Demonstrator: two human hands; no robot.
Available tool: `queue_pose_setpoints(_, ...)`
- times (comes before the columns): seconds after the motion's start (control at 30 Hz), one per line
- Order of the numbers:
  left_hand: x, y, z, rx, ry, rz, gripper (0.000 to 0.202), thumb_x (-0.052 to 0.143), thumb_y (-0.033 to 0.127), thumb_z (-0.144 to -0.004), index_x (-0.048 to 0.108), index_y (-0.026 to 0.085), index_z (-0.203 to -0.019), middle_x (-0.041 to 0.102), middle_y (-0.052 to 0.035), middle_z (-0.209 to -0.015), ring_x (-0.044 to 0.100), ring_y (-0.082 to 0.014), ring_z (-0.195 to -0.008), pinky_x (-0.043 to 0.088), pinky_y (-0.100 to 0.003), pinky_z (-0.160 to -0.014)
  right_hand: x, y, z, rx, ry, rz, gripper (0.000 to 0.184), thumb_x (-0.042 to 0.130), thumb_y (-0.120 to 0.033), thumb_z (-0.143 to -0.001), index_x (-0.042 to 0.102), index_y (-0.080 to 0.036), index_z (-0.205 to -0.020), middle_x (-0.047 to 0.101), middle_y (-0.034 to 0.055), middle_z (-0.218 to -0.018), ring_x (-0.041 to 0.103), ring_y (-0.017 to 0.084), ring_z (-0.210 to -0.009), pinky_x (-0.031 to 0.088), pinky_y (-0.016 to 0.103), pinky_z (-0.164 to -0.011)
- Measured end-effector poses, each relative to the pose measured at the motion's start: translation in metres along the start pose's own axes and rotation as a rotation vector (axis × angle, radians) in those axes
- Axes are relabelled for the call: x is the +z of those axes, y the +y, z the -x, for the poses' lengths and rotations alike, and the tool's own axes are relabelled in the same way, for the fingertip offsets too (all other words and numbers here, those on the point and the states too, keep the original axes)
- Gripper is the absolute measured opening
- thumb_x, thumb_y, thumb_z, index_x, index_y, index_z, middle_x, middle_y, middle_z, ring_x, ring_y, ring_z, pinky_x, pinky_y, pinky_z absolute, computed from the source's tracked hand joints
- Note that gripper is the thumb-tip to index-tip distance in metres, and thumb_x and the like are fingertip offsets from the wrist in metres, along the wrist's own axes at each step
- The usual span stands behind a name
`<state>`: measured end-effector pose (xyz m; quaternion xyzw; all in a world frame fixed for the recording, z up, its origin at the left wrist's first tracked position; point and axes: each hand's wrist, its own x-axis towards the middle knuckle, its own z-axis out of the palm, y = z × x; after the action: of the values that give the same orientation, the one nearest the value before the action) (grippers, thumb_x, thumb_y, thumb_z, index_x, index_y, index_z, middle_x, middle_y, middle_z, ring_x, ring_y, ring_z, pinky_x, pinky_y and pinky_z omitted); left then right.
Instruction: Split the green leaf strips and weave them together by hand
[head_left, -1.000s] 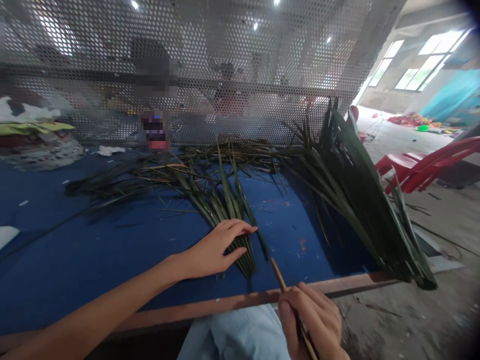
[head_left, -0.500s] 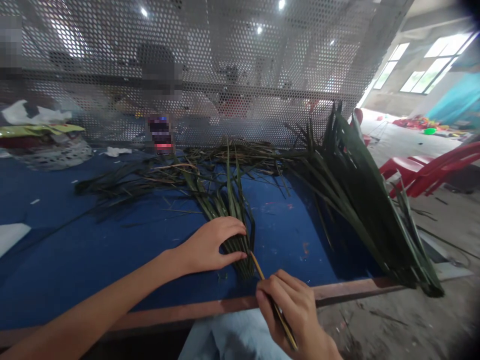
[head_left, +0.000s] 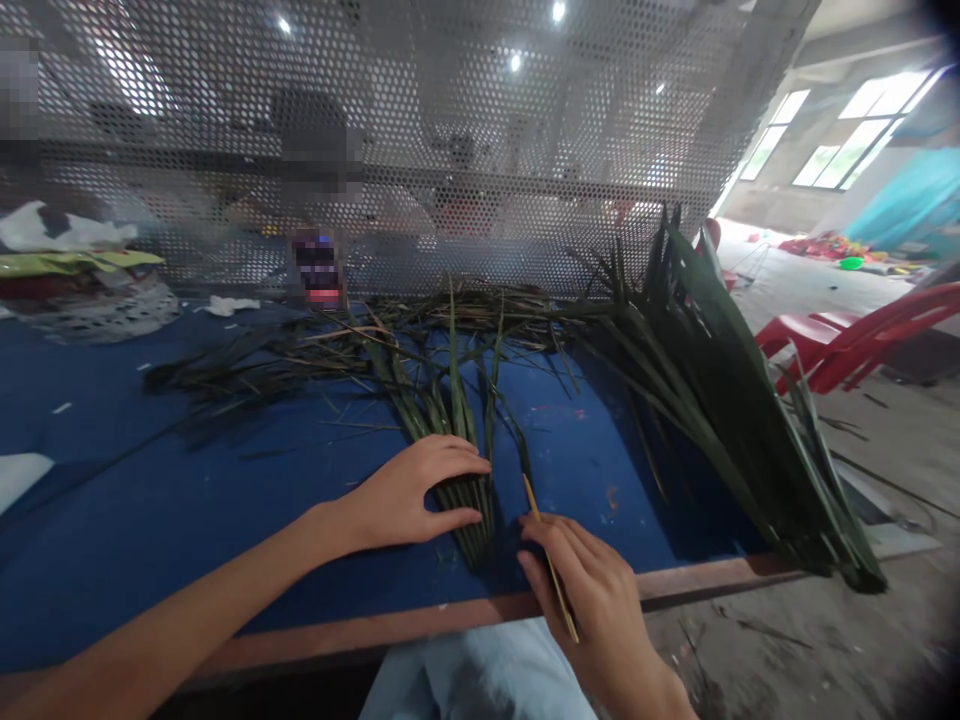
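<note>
My left hand point(head_left: 415, 493) lies curled over the cut ends of a small bundle of green palm leaves point(head_left: 450, 420) on the blue table point(head_left: 150, 500), gripping it between thumb and fingers. My right hand point(head_left: 592, 600) is closed on a thin tan stick point(head_left: 547, 555) that points up and away towards the bundle. The stick's tip sits just right of the bundle's ends. A single leaf strip point(head_left: 491, 400) stands a little apart on the bundle's right side.
A large sheaf of dark green leaves point(head_left: 720, 400) leans over the table's right edge. Loose leaf scraps point(head_left: 300, 350) lie along the back, before a perforated metal screen point(head_left: 420, 150). Red plastic chairs point(head_left: 847, 340) stand to the right. A wooden rim point(head_left: 375, 630) edges the table.
My right hand has moved left and forward over the table edge, bringing the stick beside the bundle. My left hand has curled tighter on the leaf ends.
</note>
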<state>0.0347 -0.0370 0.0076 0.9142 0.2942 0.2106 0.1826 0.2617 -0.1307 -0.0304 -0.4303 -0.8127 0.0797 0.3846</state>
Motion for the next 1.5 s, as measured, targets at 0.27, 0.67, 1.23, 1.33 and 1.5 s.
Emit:
queue_pose_setpoints(0.27,0.001,0.003,0.0,-0.014,-0.033,-0.024,0.039,0.061,0.036,-0.084,0.06,0.026,-0.121,0.058,-0.0089,-0.125,0.05,-0.0256,-0.118,0.039,-0.045,-0.103,0.0,-0.003,0.008,-0.013,0.081,-0.135,0.014,0.048,-0.01,-0.089,0.057,-0.018,-0.097,0.065,0.0053,-0.081,0.058,0.016,-0.071,0.046,0.028,-0.066)
queue_pose_setpoints(0.67,0.003,0.002,0.0,-0.04,-0.048,-0.003,0.041,0.062,0.038,-0.083,0.06,0.027,-0.123,0.058,-0.0082,-0.125,0.048,-0.0258,-0.119,0.036,-0.045,-0.103,0.013,-0.018,-0.01,0.038,0.003,-0.175,0.02,0.039,-0.009,-0.093,0.05,-0.017,-0.079,0.057,0.0027,-0.069,0.051,0.012,-0.063,0.039,0.023,-0.06)
queue_pose_setpoints(1.23,0.003,0.003,0.0,-0.049,-0.039,0.022,0.04,0.063,0.037,-0.083,0.061,0.028,-0.122,0.058,-0.0079,-0.124,0.049,-0.026,-0.119,0.037,-0.045,-0.103,0.011,-0.017,-0.011,0.009,-0.044,-0.134,0.02,0.038,-0.009,-0.093,0.05,-0.018,-0.08,0.056,0.0028,-0.069,0.052,0.012,-0.063,0.039,0.023,-0.059)
queue_pose_setpoints(1.33,0.003,0.003,-0.001,-0.052,-0.039,0.025,0.04,0.063,0.038,-0.083,0.061,0.028,-0.122,0.059,-0.0081,-0.123,0.049,-0.0263,-0.119,0.037,-0.046,-0.103,0.009,-0.019,-0.012,-0.023,-0.061,-0.096,0.02,0.038,-0.008,-0.092,0.049,-0.018,-0.078,0.056,0.0025,-0.068,0.052,0.012,-0.063,0.039,0.023,-0.058)
queue_pose_setpoints(1.5,0.003,0.003,-0.001,-0.049,-0.035,0.02,0.041,0.063,0.038,-0.083,0.061,0.028,-0.122,0.058,-0.008,-0.124,0.049,-0.0263,-0.119,0.037,-0.045,-0.103,0.007,-0.02,-0.014,0.009,-0.059,-0.125,0.021,0.037,-0.009,-0.093,0.048,-0.019,-0.078,0.055,0.0025,-0.068,0.052,0.012,-0.062,0.039,0.022,-0.057)
